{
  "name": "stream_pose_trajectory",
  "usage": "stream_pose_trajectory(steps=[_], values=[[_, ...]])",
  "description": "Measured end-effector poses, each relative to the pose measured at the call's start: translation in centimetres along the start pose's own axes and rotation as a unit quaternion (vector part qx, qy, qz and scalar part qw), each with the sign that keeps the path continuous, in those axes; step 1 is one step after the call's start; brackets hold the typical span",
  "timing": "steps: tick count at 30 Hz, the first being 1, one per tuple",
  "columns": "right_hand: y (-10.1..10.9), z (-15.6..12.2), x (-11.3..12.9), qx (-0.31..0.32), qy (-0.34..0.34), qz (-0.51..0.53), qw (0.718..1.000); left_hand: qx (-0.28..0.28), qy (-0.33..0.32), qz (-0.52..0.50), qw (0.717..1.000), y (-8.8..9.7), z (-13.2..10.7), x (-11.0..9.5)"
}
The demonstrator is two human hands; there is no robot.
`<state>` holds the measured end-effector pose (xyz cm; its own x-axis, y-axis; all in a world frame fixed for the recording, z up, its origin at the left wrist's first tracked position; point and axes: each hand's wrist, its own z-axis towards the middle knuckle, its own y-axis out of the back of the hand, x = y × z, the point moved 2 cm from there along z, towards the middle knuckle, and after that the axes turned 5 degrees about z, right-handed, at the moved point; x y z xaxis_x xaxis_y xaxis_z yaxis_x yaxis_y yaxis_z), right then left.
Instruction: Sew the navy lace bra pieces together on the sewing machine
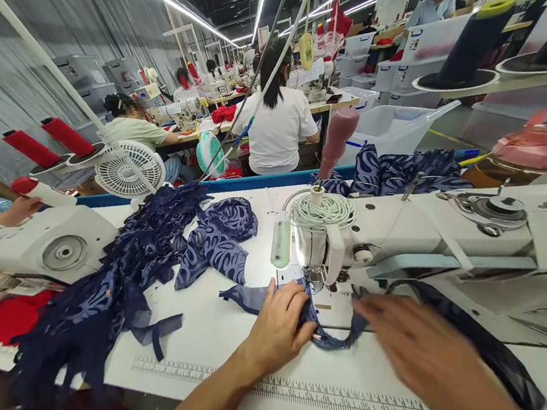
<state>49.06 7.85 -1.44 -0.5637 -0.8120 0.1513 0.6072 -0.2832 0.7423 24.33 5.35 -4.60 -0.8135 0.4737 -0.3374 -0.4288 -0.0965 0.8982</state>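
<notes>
My left hand [280, 322] rests on the sewing machine bed, its bent fingers pressing navy fabric [248, 297] close to the needle area. The presser foot [314, 278] is just beyond those fingertips. From there a narrow navy strip [333, 343] curves across to my right hand [407, 338]. That hand is blurred by motion; its fingertips appear pinched on the strip's raised end. More dark sheer fabric [480, 343] runs under and behind my right forearm. Left of the machine head lie patterned navy lace cups [221, 245].
A long pile of navy pieces [130, 274] hangs over the table's front edge at left. A printed ruler [359, 402] runs along that edge. Beside the left machine [49, 244] is a co-worker's hand [21, 210]. Pale green cord [323, 210] is coiled on the machine head.
</notes>
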Motion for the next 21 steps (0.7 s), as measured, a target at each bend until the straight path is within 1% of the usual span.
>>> stream_pose_trajectory(steps=[1,3,4,7,10,13,15,17,18,19,20,21], values=[[-1.5,1.0,1.1,0.028,0.016,0.016,0.999,-0.002,0.001,-0.004,1.000,-0.1,0.0,0.0],[-4.0,2.4,2.6,0.070,-0.013,0.036,0.997,-0.004,0.004,-0.009,1.000,-0.2,-0.1,0.1],[-4.9,2.8,2.9,0.081,-0.024,0.043,0.995,-0.005,0.005,-0.012,1.000,-0.3,-0.1,0.2],[-6.4,3.3,2.8,0.106,-0.031,0.051,0.993,-0.003,0.007,-0.016,1.000,-0.5,-0.1,0.4],[-6.9,3.4,2.2,0.133,-0.015,0.059,0.989,0.003,0.011,-0.016,1.000,-0.6,-0.1,0.4],[-6.3,3.8,2.4,0.144,-0.012,0.065,0.987,0.004,0.016,-0.016,1.000,-0.4,-0.1,0.4],[-4.8,4.2,3.4,0.139,-0.017,0.078,0.987,0.004,0.019,-0.018,1.000,-0.3,-0.2,0.4],[-2.7,4.5,5.1,0.156,-0.011,0.124,0.980,0.001,0.019,-0.022,1.000,-0.3,-0.1,0.3],[-1.9,4.4,6.0,0.200,0.005,0.184,0.962,-0.002,0.018,-0.022,1.000,-0.3,-0.1,0.3],[-1.4,4.1,6.8,0.235,0.024,0.223,0.946,-0.007,0.018,-0.021,1.000,-0.4,-0.1,0.3],[-1.1,3.7,7.3,0.234,0.039,0.231,0.944,-0.011,0.018,-0.022,1.000,-0.4,-0.1,0.3],[-1.1,3.2,7.3,0.198,0.042,0.205,0.958,-0.014,0.018,-0.023,0.999,-0.5,-0.2,0.3]])
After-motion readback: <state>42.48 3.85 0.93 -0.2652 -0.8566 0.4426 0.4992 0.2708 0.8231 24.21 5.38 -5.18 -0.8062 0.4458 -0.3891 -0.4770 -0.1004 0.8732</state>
